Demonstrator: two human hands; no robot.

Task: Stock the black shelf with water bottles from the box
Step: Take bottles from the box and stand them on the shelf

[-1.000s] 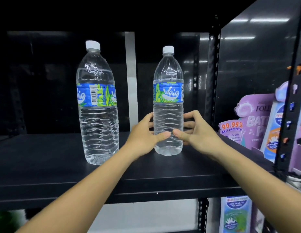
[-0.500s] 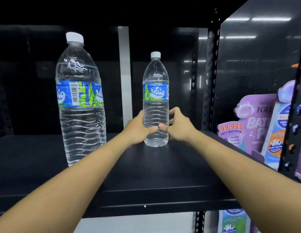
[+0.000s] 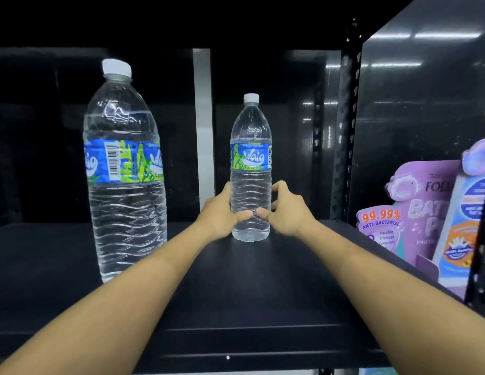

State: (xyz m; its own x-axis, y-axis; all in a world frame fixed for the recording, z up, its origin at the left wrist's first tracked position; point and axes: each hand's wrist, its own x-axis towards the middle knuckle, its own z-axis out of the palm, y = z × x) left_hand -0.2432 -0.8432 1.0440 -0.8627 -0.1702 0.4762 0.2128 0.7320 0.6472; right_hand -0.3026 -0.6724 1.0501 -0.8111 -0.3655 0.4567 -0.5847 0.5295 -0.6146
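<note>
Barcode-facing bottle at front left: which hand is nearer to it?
Left. The left hand holds the rear bottle on its left, right of and behind the barcode-facing bottle; the right hand holds it on its right, farther off.

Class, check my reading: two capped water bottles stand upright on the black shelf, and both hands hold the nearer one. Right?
Not quite. In the head view the left hand and right hand hold the farther bottle; the nearer bottle stands untouched.

Purple anti-bacterial packs [image 3: 409, 212], far right.
</note>
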